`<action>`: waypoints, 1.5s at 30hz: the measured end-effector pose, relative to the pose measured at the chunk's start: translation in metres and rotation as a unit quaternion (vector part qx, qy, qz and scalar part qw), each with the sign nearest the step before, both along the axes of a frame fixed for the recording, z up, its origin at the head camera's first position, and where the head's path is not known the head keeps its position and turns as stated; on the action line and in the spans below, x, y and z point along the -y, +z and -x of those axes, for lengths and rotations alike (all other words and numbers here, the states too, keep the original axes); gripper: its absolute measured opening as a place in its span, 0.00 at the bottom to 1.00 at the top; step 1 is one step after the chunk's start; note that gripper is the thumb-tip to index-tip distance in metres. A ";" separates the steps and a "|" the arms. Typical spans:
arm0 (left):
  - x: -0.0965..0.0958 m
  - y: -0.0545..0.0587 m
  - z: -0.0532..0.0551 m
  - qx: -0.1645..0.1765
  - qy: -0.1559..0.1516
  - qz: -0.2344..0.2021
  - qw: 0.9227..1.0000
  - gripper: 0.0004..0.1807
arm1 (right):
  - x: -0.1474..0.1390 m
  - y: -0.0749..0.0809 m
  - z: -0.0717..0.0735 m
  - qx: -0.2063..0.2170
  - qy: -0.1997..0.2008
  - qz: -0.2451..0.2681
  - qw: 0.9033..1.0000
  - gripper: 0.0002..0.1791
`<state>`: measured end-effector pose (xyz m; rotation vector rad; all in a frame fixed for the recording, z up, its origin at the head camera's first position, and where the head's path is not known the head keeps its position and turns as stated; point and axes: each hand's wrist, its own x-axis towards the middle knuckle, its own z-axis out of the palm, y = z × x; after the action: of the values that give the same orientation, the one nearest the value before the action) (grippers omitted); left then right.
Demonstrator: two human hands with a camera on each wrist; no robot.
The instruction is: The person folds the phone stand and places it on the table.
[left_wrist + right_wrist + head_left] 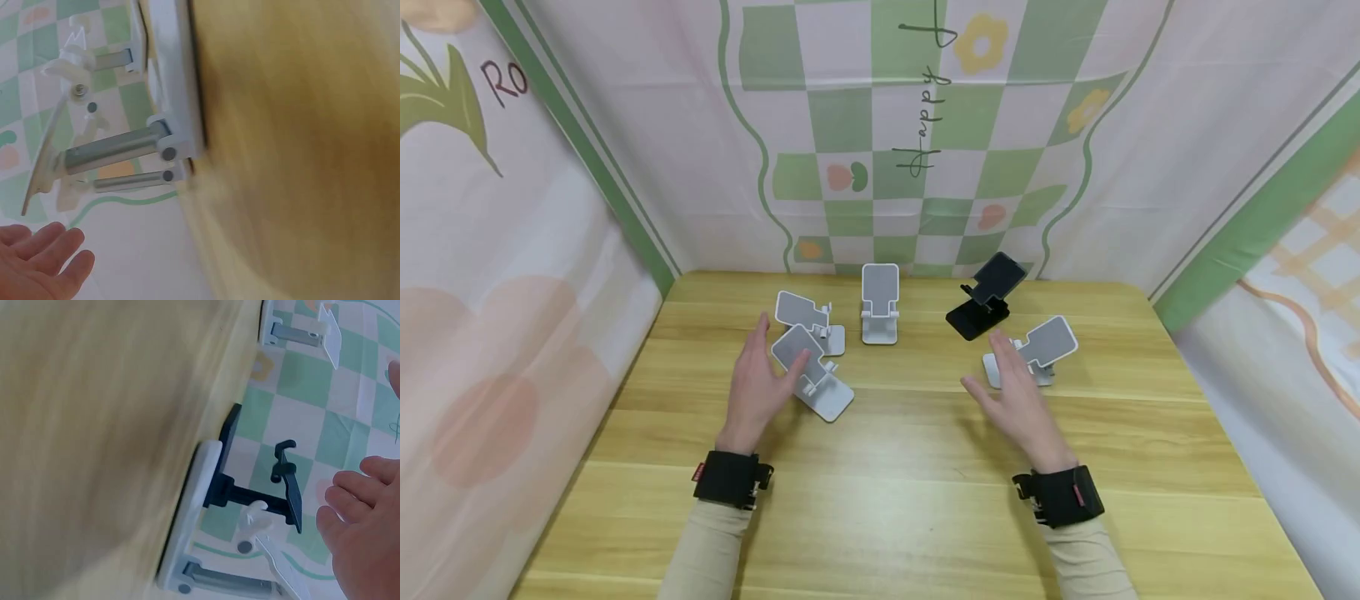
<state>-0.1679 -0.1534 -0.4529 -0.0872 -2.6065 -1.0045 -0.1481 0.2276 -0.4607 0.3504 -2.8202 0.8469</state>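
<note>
My left hand (756,390) hovers with relaxed fingers at the left of a white phone stand (829,398) with a grey pad. Its thumb overlaps that stand's plate in the head view; in the left wrist view the fingers (47,250) appear apart from the stand. Just behind stands another white phone stand (797,309). My right hand (1021,410), fingers loosely extended and holding nothing, is over the near left side of a white phone stand (1051,340), hiding part of its base. Beyond it is a black phone stand (998,277), also seen in the right wrist view.
A further white phone stand (880,290) is upright at the back middle of the wooden table (880,508). Printed curtains (700,192) hang along the table's back and sides. Both wrists wear black straps (727,478).
</note>
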 end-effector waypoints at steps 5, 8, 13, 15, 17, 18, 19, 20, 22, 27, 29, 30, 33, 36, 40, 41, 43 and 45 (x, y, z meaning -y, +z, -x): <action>0.000 -0.008 0.002 0.018 0.009 -0.055 0.998 0.52 | 0.006 -0.003 -0.001 0.001 0.001 -0.002 1.000 0.50; -0.002 -0.013 0.003 0.018 0.013 -0.091 0.996 0.49 | 0.009 -0.005 -0.001 0.001 0.004 -0.008 1.000 0.50; -0.006 -0.019 0.006 0.017 0.011 -0.146 0.989 0.44 | 0.014 -0.008 0.000 0.006 0.001 -0.015 1.000 0.50; -0.007 -0.021 0.007 0.019 0.010 -0.167 0.986 0.43 | 0.015 -0.009 0.000 0.010 0.002 -0.014 1.000 0.50; -0.008 -0.023 0.009 0.021 0.009 -0.183 0.983 0.42 | 0.016 -0.009 0.001 0.009 0.002 -0.013 1.000 0.50; -0.009 -0.024 0.010 0.023 0.008 -0.189 0.982 0.41 | 0.017 -0.010 0.001 0.009 0.004 -0.012 1.000 0.50; -0.009 -0.024 0.010 0.026 0.008 -0.193 0.981 0.41 | 0.017 -0.010 0.001 0.010 0.006 -0.012 1.000 0.50; -0.010 -0.025 0.011 0.030 0.008 -0.196 0.980 0.40 | 0.017 -0.010 0.001 0.011 0.007 -0.014 1.000 0.50; -0.011 -0.026 0.012 0.036 0.005 -0.199 0.979 0.39 | 0.019 -0.010 0.002 0.011 0.007 -0.015 1.000 0.50; -0.015 -0.028 0.011 0.057 -0.001 -0.208 0.976 0.31 | 0.021 -0.010 0.001 0.017 0.009 -0.017 1.000 0.50; -0.017 -0.029 0.010 0.063 -0.001 -0.216 0.974 0.28 | 0.022 -0.011 0.001 0.020 0.009 -0.017 1.000 0.50; -0.017 -0.029 0.009 0.064 -0.001 -0.218 0.974 0.28 | 0.022 -0.011 0.001 0.021 0.009 -0.017 1.000 0.50; -0.018 -0.028 0.008 0.059 0.001 -0.220 0.974 0.26 | 0.022 -0.012 0.000 0.021 0.007 -0.021 1.000 0.50; -0.019 -0.028 0.007 0.054 0.003 -0.216 0.975 0.26 | 0.023 -0.014 0.000 0.020 0.008 -0.022 1.000 0.50; -0.019 -0.027 0.007 0.056 0.003 -0.219 0.974 0.26 | 0.023 -0.014 0.000 0.018 0.010 -0.022 1.000 0.50; -0.019 -0.027 0.007 0.057 0.003 -0.220 0.974 0.26 | 0.023 -0.014 0.000 0.018 0.011 -0.021 1.000 0.50; -0.019 -0.027 0.007 0.059 0.003 -0.222 0.973 0.26 | 0.024 -0.013 0.000 0.019 0.011 -0.021 1.000 0.50; -0.019 -0.028 0.006 0.058 0.004 -0.223 0.973 0.27 | 0.024 -0.013 0.000 0.019 0.012 -0.021 1.000 0.49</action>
<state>-0.1738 -0.1341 -0.4808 0.0942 -2.4072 -1.6053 -0.1477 0.2032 -0.4737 0.3779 -2.8771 0.8087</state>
